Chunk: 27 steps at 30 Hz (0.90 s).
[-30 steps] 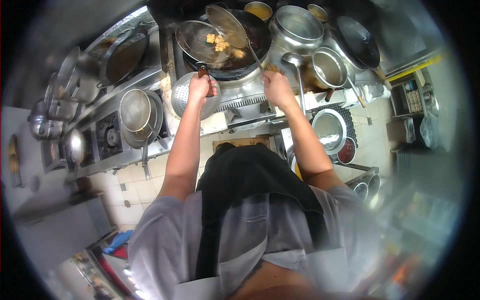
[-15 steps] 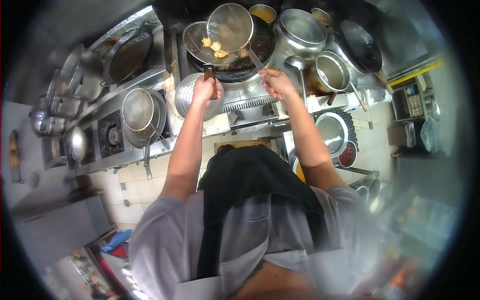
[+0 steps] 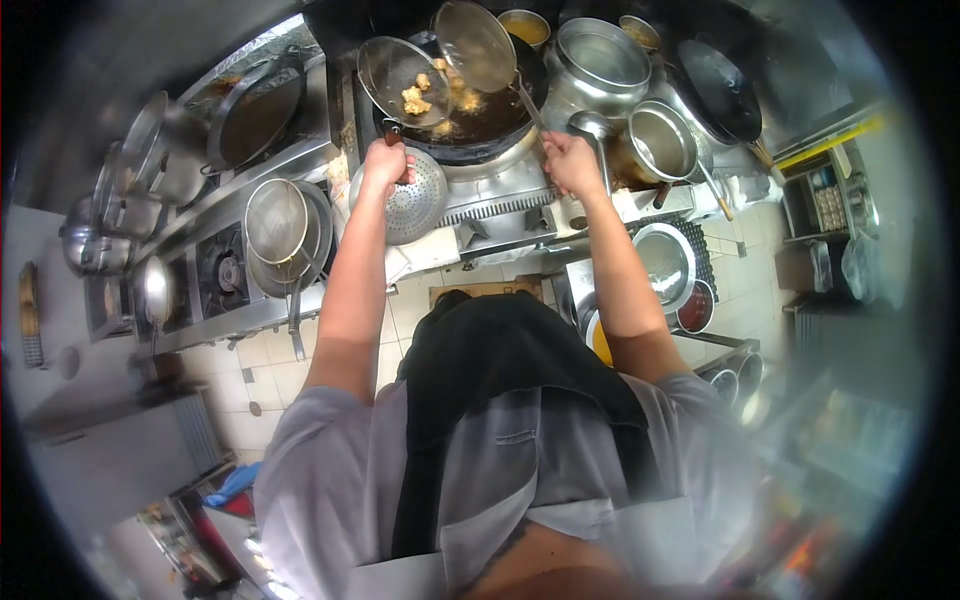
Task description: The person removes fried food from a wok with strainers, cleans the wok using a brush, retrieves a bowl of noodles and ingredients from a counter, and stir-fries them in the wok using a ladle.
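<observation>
Your left hand (image 3: pixel 388 166) grips one strainer (image 3: pixel 398 72) pointing to 12 o'clock, golden pieces (image 3: pixel 415 100) inside; your right hand (image 3: pixel 572 166) grips another strainer (image 3: pixel 476 46) pointing to 11 o'clock.

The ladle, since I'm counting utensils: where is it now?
In the head view, right of the wok, the ladle is between the right hand and the handled pot.

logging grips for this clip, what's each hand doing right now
Left hand: closed, holding a brown handle.
Right hand: closed, holding a strainer by its handle.
</observation>
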Motion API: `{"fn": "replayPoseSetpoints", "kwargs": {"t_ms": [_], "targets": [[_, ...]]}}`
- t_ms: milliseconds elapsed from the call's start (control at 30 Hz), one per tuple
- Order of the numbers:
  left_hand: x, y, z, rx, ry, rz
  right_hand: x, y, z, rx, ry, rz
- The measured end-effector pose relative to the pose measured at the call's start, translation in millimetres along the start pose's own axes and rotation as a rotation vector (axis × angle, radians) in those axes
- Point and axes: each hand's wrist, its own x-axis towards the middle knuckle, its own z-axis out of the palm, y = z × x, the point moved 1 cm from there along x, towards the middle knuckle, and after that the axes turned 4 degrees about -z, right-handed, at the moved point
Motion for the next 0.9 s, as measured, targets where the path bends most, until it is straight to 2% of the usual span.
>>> {"fn": "replayPoseSetpoints", "kwargs": {"t_ms": [233,300,367,400,567,667,733,767,833,900], "targets": [[25,15,-21,0.15,0.062,0.03,-6,5,-18,-0.237,0.094,-0.068],[25,23,-25,0.218,0.073,0.041,-7,5,-21,-0.254,0.089,-0.044],[20,35,-29,0.465,0.109,0.13,-9,4,-23,-0.27,0.085,-0.02],[18,40,-32,0.535,0.131,0.106,-11,3,-22,-0.258,0.092,-0.003],[-11,54,-34,0.641,0.207,0.112,-5,18,-15,-0.224,0.09,-0.006],[-18,50,-29,0.636,0.172,0.094,0,23,-7,-0.115,-0.026,0.059],[-27,50,-22,0.59,0.104,0.065,-1,23,1,0.118,-0.111,0.143],[-21,42,-19,0.588,0.107,0.065,0,22,1,0.117,-0.113,0.141],[-9,25,-12,0.487,0.125,0.085,-8,5,0,0.196,-0.206,0.289],[-14,24,-5,0.51,0.091,0.049,-11,3,2,0.282,-0.212,0.314]]}}
